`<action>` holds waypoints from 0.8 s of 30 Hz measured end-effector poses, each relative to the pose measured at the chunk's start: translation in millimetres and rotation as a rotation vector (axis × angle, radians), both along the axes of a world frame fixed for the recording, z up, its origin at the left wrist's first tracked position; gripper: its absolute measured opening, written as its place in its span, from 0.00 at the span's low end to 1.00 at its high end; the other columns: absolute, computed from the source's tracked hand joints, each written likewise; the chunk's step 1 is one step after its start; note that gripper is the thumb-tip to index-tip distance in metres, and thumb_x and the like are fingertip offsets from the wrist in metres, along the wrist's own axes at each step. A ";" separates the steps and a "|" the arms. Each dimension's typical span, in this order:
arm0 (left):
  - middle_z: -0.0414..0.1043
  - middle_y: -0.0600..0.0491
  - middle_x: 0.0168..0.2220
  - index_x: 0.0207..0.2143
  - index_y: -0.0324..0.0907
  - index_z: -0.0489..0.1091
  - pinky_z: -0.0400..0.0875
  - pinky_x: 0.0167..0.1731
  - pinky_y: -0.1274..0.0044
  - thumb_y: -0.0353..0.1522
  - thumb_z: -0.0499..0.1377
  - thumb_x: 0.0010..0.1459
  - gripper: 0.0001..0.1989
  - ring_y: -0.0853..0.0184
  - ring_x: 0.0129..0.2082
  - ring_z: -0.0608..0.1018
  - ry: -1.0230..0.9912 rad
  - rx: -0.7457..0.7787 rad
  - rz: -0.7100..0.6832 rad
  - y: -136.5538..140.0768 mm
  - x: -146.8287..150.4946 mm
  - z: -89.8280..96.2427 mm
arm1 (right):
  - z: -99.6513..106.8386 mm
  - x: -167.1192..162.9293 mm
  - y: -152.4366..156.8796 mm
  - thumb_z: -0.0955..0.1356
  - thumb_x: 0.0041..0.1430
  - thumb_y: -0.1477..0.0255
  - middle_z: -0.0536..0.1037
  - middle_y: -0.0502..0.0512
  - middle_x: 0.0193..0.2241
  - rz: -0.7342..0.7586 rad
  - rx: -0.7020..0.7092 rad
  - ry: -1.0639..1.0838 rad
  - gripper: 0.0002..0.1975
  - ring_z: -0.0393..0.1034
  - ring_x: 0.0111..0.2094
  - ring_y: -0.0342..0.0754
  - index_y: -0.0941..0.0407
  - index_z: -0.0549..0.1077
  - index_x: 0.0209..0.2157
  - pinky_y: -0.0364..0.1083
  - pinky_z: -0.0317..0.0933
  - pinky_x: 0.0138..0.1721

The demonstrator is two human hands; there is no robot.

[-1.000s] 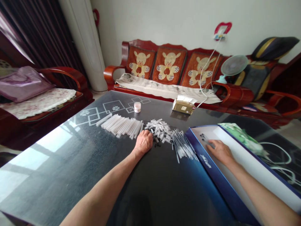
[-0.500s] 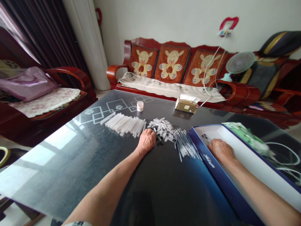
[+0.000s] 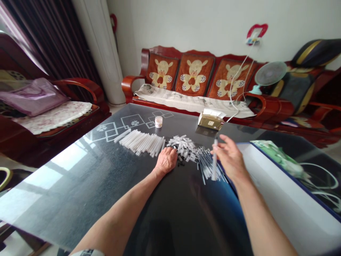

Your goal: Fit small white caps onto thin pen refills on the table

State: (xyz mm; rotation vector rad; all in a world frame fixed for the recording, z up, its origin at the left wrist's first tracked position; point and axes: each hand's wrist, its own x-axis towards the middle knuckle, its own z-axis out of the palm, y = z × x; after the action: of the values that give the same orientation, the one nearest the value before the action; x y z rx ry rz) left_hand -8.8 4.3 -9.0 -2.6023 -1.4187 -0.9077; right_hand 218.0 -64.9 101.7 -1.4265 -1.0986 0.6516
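My right hand [image 3: 231, 158] grips a translucent pen [image 3: 214, 161] with a black tip, holding it nearly upright between thumb and fingers, tip upward. It hovers over a bundle of thin pen refills [image 3: 206, 164] with metal tips, beside the blue box. My left hand [image 3: 167, 160] rests on the table with curled fingers at the edge of a heap of small white and black pen parts [image 3: 183, 145]; its fingertips are hidden, so what they hold does not show. Left of it lies a row of clear pen barrels [image 3: 141, 142].
The long blue box with a white inside [image 3: 293, 202] stands at the right. Past it lie a green plastic package [image 3: 279, 156] and a white cable [image 3: 323, 176]. A tissue box [image 3: 211, 122] and a small round tub [image 3: 158, 122] sit farther back on the dark table [image 3: 87, 177].
My right hand has come out of the blue box and moved left, over the refills, with a pen in it. My left hand has stayed nearly in place.
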 end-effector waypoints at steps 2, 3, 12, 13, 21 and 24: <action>0.73 0.46 0.39 0.45 0.39 0.70 0.69 0.45 0.70 0.34 0.46 0.67 0.15 0.63 0.40 0.73 -0.059 0.014 -0.043 -1.3 -2.6 1.9 | -30.1 -33.2 6.9 0.74 0.43 0.56 0.75 0.53 0.37 0.079 -0.029 0.187 0.38 0.74 0.29 0.48 0.52 0.64 0.56 0.46 0.69 0.26; 0.73 0.46 0.40 0.45 0.39 0.70 0.69 0.46 0.70 0.35 0.46 0.67 0.15 0.63 0.41 0.73 -0.097 0.018 -0.067 -2.6 -4.4 3.3 | -44.7 -45.9 10.5 0.75 0.42 0.57 0.75 0.51 0.35 0.089 -0.043 0.269 0.38 0.74 0.29 0.48 0.52 0.66 0.55 0.46 0.69 0.27; 0.73 0.47 0.43 0.53 0.40 0.65 0.72 0.45 0.74 0.39 0.51 0.65 0.18 0.64 0.42 0.76 -0.088 -0.070 -0.257 -33.9 -2.1 21.6 | -94.0 -78.8 18.1 0.74 0.44 0.58 0.77 0.50 0.30 0.011 0.023 0.410 0.28 0.75 0.31 0.50 0.54 0.70 0.45 0.48 0.72 0.32; 0.74 0.47 0.42 0.54 0.40 0.64 0.72 0.41 0.75 0.37 0.51 0.65 0.17 0.64 0.40 0.77 -0.042 -0.097 -0.231 -35.8 0.9 23.1 | -94.7 -79.6 17.4 0.74 0.45 0.57 0.78 0.51 0.29 0.016 0.021 0.401 0.26 0.75 0.31 0.51 0.54 0.70 0.44 0.49 0.72 0.32; 0.73 0.48 0.36 0.51 0.45 0.70 0.66 0.41 0.70 0.33 0.49 0.65 0.15 0.61 0.37 0.73 0.036 0.033 0.026 -26.5 12.9 18.9 | -107.1 -79.7 18.6 0.70 0.51 0.53 0.80 0.54 0.29 0.046 0.010 0.305 0.20 0.76 0.33 0.53 0.55 0.75 0.39 0.48 0.71 0.31; 0.73 0.49 0.35 0.47 0.47 0.72 0.63 0.42 0.69 0.37 0.49 0.66 0.14 0.61 0.36 0.71 0.013 0.055 0.036 -22.6 14.0 15.1 | -108.2 -79.4 20.3 0.70 0.50 0.52 0.79 0.53 0.26 0.025 -0.036 0.257 0.21 0.75 0.29 0.52 0.55 0.76 0.36 0.48 0.70 0.28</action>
State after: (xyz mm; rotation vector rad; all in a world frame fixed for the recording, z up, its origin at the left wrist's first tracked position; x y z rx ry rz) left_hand 5.3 -18.3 6.0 -2.5301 -1.4124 -0.9100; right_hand 138.6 -44.7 -6.4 -1.3192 -0.9069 0.8511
